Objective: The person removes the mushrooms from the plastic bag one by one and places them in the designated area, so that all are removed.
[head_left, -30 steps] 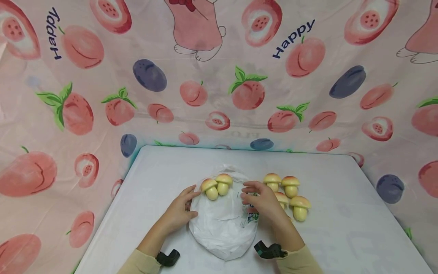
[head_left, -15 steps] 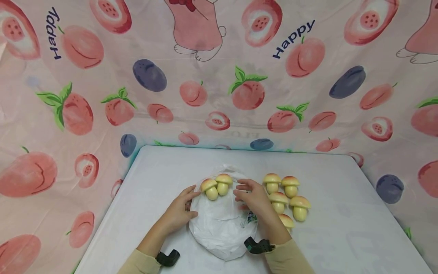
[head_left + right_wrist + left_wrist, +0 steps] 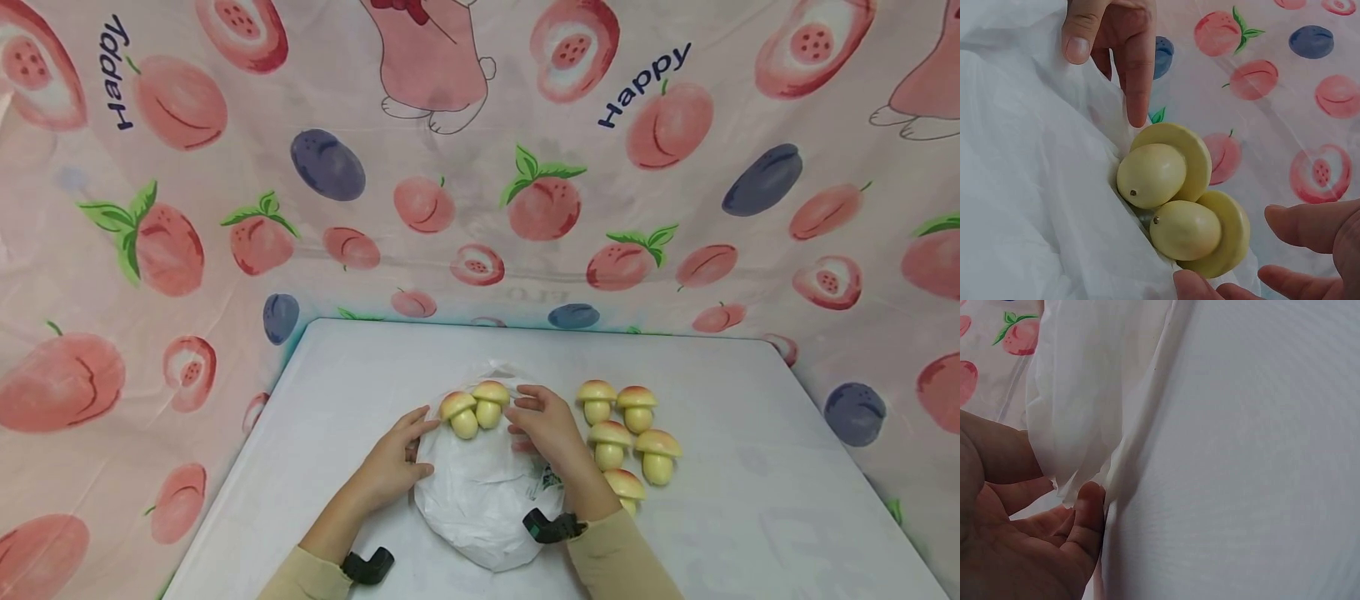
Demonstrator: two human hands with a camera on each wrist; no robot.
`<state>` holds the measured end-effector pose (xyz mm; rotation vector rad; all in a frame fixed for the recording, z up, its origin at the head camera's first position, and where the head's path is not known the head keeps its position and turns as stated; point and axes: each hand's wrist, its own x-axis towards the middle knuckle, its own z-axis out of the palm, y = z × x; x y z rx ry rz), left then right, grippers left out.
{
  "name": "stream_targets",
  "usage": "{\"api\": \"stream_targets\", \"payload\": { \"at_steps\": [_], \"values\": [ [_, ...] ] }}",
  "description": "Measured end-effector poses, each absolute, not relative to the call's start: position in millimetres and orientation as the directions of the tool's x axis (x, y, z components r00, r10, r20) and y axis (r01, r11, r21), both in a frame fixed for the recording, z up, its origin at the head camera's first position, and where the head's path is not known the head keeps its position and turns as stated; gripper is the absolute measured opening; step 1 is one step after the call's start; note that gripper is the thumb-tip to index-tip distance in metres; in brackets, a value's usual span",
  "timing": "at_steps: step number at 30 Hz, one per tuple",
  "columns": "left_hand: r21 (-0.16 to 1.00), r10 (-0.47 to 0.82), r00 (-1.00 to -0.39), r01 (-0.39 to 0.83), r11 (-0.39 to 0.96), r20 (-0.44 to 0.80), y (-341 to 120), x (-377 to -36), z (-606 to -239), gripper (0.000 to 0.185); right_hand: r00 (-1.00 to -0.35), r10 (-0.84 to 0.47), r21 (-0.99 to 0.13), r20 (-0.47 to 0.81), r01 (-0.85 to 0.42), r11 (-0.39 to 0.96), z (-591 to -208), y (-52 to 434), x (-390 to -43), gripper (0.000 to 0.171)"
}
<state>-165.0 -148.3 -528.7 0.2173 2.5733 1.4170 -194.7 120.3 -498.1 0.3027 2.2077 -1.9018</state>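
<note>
A crumpled white plastic bag (image 3: 483, 496) lies on the table near the front edge. Two yellow toy mushrooms (image 3: 459, 413) (image 3: 491, 402) sit at its far rim, stems toward me; the right wrist view shows them (image 3: 1154, 172) (image 3: 1188, 231) pressed side by side. My left hand (image 3: 418, 439) rests on the bag's left edge with straight fingers (image 3: 1138, 81), the thumb (image 3: 1088, 509) touching a fold. My right hand (image 3: 525, 408) hovers just right of the pair, fingers (image 3: 1310, 225) spread and holding nothing.
Several more toy mushrooms (image 3: 609, 442) stand in a cluster right of the bag. The white table (image 3: 750, 467) is walled on three sides by pink fruit-print cloth (image 3: 480, 167). Black wrist mounts (image 3: 551, 527) (image 3: 369, 565) sit on both sleeves.
My right hand has moved left, from over the mushroom cluster to beside the two on the bag, uncovering the nearest mushroom of the cluster. The left hand and the bag have stayed put.
</note>
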Motion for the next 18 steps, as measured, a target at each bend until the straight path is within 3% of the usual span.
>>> {"api": "stream_targets", "payload": {
  "at_steps": [18],
  "values": [
    [0.839,0.226,-0.968,0.036,0.542,-0.105,-147.7,-164.2,-527.5,0.068,-0.95,0.006,-0.942,-0.312,0.31,0.128,-509.0,109.7,-211.0,0.058]
  ]
}}
